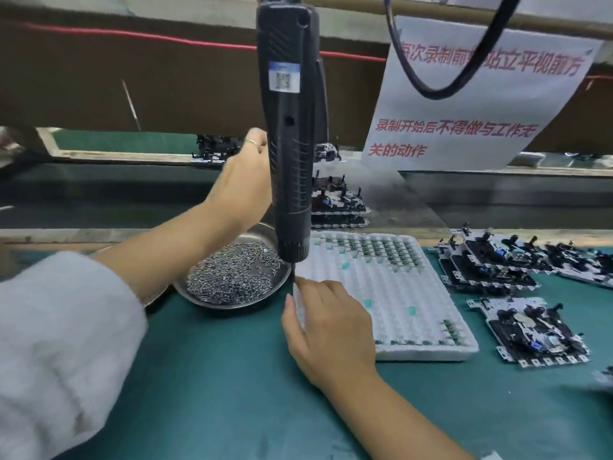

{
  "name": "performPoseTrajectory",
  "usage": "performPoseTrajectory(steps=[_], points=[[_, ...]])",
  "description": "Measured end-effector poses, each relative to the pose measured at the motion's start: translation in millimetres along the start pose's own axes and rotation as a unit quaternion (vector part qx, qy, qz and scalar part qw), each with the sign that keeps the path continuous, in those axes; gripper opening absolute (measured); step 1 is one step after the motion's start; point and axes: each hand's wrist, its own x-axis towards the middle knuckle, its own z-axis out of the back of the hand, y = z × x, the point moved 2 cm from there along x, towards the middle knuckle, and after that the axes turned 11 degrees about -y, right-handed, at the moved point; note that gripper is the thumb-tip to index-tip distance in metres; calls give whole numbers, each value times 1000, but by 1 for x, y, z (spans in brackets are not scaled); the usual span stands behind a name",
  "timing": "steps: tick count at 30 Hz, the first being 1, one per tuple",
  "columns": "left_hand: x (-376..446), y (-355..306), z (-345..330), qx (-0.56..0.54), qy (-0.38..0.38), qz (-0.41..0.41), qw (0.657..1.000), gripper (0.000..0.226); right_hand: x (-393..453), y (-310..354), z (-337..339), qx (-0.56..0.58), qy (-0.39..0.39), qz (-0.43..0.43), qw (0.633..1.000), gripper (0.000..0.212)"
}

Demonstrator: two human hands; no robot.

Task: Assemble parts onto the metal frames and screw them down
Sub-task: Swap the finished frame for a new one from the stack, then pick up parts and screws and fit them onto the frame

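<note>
the left hand [243,180] is wrapped around the body of the black electric screwdriver [292,134], which hangs upright over the green table [215,376]. the right hand [326,330] pinches the screwdriver's bit [293,277] between fingertips, just beside the round dish of screws [232,277]; whether it holds a screw i cannot tell. a white tray [391,293] sits right of the dish. metal frames [530,330] with parts lie further right, untouched.
</note>
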Motion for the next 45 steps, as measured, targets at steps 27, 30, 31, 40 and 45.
performPoseTrajectory(steps=[27, 30, 31, 40, 45], points=[[-240, 42, 165, 150, 147, -130, 969, 51, -38, 60, 13, 188, 213, 245, 927, 41], [-226, 60, 185, 217, 72, -101, 968, 47, -38, 58, 11, 201, 226, 189, 934, 40], [-220, 69, 193, 259, 53, -75, 961, 46, -37, 58, 10, 201, 225, 176, 937, 39], [-207, 107, 216, 319, 102, 103, 937, 17, -36, 61, 11, 198, 235, 155, 939, 40], [-201, 106, 217, 264, 73, 130, 953, 6, -36, 61, 11, 205, 245, 149, 936, 39]])
